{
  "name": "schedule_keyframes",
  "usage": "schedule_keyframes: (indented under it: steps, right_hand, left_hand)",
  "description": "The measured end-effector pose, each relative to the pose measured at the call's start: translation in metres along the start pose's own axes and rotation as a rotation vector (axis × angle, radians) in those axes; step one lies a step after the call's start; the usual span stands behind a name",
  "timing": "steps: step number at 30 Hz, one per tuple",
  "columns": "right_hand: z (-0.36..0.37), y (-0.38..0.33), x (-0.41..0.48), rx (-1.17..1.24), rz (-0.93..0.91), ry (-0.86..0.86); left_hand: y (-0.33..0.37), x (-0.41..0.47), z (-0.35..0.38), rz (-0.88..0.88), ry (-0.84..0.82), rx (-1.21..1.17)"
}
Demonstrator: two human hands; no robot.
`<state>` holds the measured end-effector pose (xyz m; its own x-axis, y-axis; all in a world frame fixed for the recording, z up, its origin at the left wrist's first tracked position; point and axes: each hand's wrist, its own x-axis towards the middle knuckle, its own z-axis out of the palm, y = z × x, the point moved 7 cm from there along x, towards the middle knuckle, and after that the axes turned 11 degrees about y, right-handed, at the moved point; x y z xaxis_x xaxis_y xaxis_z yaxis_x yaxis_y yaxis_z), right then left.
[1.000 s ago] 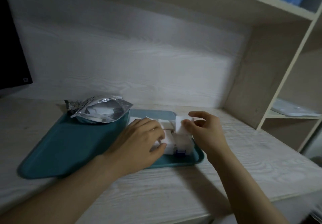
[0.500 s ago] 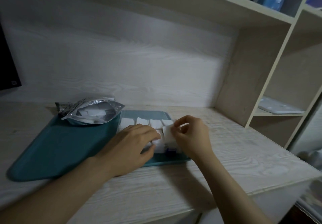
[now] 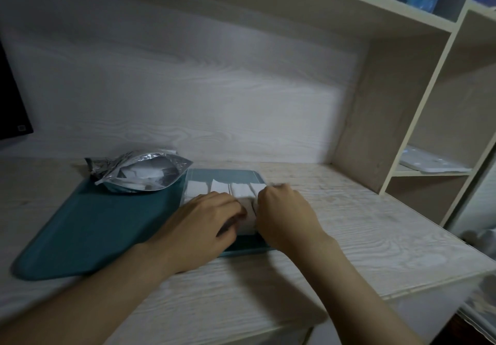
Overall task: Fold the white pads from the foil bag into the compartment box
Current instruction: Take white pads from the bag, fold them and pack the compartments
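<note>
**Seating a folded pad in the near row**

At the right end of the teal tray (image 3: 88, 226), the right hand (image 3: 284, 215) is curled over the white pad (image 3: 248, 211), fingers hidden but seemingly pinching it. The left hand (image 3: 204, 226) arches beside it, fingertips at the pad; whether it grips cannot be told. The pad looks soft and springy, so it likely needs pressing straight down, crease first, until the walls hold it. The compartment box (image 3: 222, 175) is clear, thin-walled plastic and light, so it should be steadied. Folded pads (image 3: 218, 186) fill its far row. The crinkled foil bag (image 3: 139, 170) gapes at the tray's far edge, on the wood-grain tabletop (image 3: 362, 224)
</note>
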<state>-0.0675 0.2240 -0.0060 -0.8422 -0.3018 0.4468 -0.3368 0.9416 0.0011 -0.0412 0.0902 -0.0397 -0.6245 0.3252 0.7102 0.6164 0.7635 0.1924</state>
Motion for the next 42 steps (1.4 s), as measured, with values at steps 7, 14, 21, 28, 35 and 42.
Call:
schedule_keyframes:
  steps: [7,14,21,28,35,42]
  right_hand:
    - [-0.003,-0.015,-0.016,-0.131,-0.124,-0.064]
    - [-0.011,-0.023,-0.010,-0.066,0.042,0.006]
    - [-0.022,-0.052,0.006,0.031,-0.022,0.198]
    - [-0.006,-0.098,0.040,0.185,-0.169,0.173]
    - [0.024,-0.139,0.085,0.380,-0.267,0.012]
    - [0.054,-0.193,0.097,0.417,-0.387,-0.198]
  left_hand:
    - [0.002,-0.002,-0.004,0.002,0.005,-0.025]
    - [-0.009,0.003,-0.039,-0.043,0.347,-0.063]
    - [-0.087,-0.009,-0.103,-0.224,0.657,0.324]
    - [-0.147,-0.024,-0.118,-0.587,0.470,0.373]
    - [-0.167,-0.032,-0.121,-0.598,0.524,0.263]
    - [-0.177,-0.036,-0.127,-0.578,0.586,0.291]
